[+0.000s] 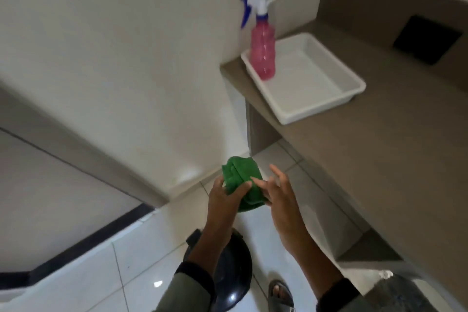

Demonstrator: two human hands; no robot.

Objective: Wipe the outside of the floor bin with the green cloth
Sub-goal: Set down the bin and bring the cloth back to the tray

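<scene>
The green cloth (241,180) is bunched up in mid-air in front of me, above the white floor tiles. My left hand (222,197) grips it from the left and below. My right hand (278,192) is at its right side, fingers spread, with fingertips touching the cloth. The floor bin (233,276) is dark and glossy with a domed lid; it stands on the floor below my hands, and my left forearm hides part of it.
A pink spray bottle (263,50) with a white and blue trigger stands in a white tray (321,106) on the brown counter (395,149) at right. My sandalled foot (281,294) is beside the bin. A wall with a dark skirting runs along the left.
</scene>
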